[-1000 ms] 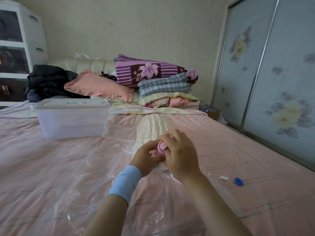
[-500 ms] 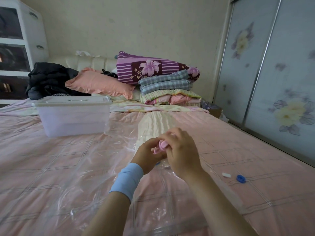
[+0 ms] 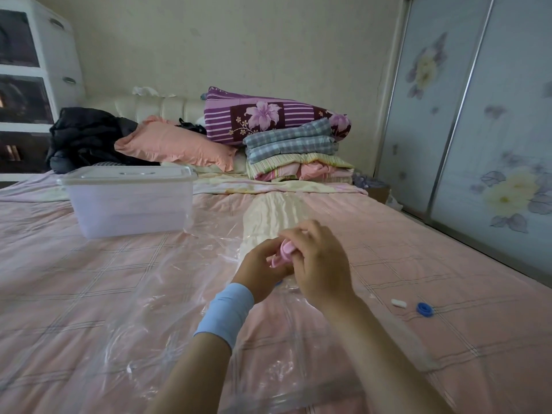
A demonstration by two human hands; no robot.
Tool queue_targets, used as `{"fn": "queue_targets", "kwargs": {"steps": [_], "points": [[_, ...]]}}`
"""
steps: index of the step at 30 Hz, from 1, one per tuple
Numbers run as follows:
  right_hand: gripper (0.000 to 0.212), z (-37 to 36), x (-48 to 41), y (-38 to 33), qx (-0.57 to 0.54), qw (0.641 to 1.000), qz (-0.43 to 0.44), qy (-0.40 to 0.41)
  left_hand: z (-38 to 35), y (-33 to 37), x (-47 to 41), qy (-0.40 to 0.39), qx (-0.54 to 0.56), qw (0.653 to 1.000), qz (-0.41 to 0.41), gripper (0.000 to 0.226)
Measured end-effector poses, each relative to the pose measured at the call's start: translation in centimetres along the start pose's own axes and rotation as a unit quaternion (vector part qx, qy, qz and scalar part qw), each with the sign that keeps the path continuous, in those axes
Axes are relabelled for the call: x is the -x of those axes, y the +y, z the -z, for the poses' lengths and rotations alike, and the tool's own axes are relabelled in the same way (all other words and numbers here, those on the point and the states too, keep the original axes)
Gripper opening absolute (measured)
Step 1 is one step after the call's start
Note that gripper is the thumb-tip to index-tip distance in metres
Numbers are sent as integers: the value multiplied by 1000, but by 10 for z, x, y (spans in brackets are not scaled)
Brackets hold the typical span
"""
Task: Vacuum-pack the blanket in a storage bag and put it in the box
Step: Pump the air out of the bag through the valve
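Hands: left hand (image 3: 259, 265), right hand (image 3: 318, 264), fingers curled, jointly pinching pink piece (image 3: 285, 251). Blanket (image 3: 268, 215): 12 o'clock, apparently inside bag (image 3: 134, 294). Box (image 3: 128, 204): 10 o'clock, lidded. Step: likely readying suction fitting; next, seat it airtight on bag.

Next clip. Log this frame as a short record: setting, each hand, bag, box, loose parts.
setting: bed with a pink checked cover
left hand: grips a small pink piece
right hand: pinches the same pink piece
storage bag: clear, spread on the bed, with a pale blanket seemingly inside at its far end
box: translucent, lid on, left of the blanket
loose parts: blue cap and white piece on the bed, right of the hands
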State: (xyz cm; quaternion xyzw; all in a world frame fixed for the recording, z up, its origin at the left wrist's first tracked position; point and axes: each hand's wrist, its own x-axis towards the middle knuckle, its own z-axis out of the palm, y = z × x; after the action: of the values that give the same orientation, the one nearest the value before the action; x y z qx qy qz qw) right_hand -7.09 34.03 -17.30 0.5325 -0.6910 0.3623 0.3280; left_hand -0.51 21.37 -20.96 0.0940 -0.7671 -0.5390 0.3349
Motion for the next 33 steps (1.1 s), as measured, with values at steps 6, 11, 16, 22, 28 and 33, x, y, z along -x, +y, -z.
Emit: {"fn": "queue_targets", "kwargs": {"steps": [6, 11, 16, 22, 28, 33], "points": [[28, 55, -42, -16, -38, 987, 88, 132, 6, -1, 0, 9, 12, 1000, -8, 46], [29, 50, -39, -19, -61, 968, 58, 235, 1, -2, -1, -1, -2, 1000, -9, 47], [36, -1, 2, 0, -18, 1000, 16, -13, 1, -1, 2, 4, -9, 1000, 2, 29], [27, 59, -42, -22, -59, 981, 91, 160, 7, -4, 1, 11, -3, 1000, -18, 49], [33, 24, -20, -15, -56, 984, 42, 162, 2, -3, 1, 2, 1, 1000, -3, 44], [41, 3, -6, -2, -52, 998, 10, -23, 5, -3, 2, 1, -11, 1000, 3, 27]]}}
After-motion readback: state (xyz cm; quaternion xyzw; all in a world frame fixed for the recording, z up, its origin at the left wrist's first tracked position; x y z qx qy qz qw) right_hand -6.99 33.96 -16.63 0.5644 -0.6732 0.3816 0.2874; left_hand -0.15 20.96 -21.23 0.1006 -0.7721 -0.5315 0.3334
